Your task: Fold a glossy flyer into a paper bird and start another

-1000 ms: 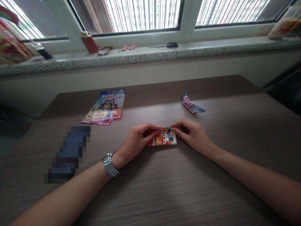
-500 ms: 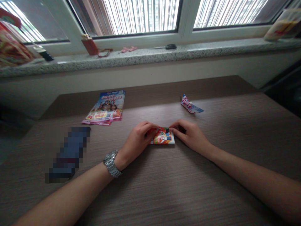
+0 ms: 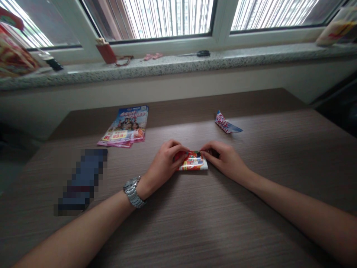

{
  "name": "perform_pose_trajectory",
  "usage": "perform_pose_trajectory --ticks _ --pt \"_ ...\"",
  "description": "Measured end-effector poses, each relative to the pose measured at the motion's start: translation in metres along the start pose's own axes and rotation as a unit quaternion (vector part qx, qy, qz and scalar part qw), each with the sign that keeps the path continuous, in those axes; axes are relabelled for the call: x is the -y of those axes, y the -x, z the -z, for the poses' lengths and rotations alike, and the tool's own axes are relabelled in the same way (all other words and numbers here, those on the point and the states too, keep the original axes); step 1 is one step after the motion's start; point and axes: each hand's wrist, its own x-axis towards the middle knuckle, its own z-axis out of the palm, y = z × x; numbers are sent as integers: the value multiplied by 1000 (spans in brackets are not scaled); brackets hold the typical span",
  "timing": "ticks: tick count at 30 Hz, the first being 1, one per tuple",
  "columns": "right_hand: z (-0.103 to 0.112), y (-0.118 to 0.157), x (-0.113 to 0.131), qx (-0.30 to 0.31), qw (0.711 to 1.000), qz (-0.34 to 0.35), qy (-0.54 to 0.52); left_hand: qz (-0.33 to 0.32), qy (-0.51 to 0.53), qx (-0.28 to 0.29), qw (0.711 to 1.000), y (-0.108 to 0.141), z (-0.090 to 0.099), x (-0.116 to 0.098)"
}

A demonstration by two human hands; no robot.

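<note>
A small folded flyer [image 3: 195, 162], red, white and colourful print, lies at the middle of the table between my hands. My left hand [image 3: 169, 158], with a silver watch [image 3: 134, 191] on its wrist, pinches the flyer's left part with thumb and fingers. At the flyer's upper right corner, my right hand [image 3: 221, 158] has thumb and index finger closed on the paper edge. Beyond my right hand stands a folded paper boat [image 3: 227, 124] in blue with pinkish print. Part of the flyer is hidden under my left fingers.
A stack of printed flyers [image 3: 126, 126] lies at the left back of the brown table [image 3: 178, 230]. A blurred-out dark flat object [image 3: 82, 180] is nearer on the left. On the granite sill [image 3: 173, 67] are scissors [image 3: 202, 53], a red box [image 3: 106, 51] and small pink items [image 3: 152, 57].
Both hands stay at nearly the same place on the flyer. The flyer's near edge now looks slightly raised and its surface more bent. The camera view has shifted a little.
</note>
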Motion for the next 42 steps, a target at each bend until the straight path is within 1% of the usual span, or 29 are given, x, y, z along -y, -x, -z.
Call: perform_pose_trajectory --ticks 7,11,16,28,42 --pt "-1 -1 -2 -11 999 28 42 3 -2 4 1000 -2 0 -1" --pt "-2 -1 -3 -7 998 23 62 1 0 3 1000 -2 1 -1" --pt "-2 -1 -4 0 998 18 62 4 12 8 1000 -3 1 -2" --pt "-2 -2 -4 -6 999 3 53 7 15 10 1000 -3 3 -5" --pt "-2 -2 -5 -6 998 3 58 -13 -28 5 1000 -1 0 -1"
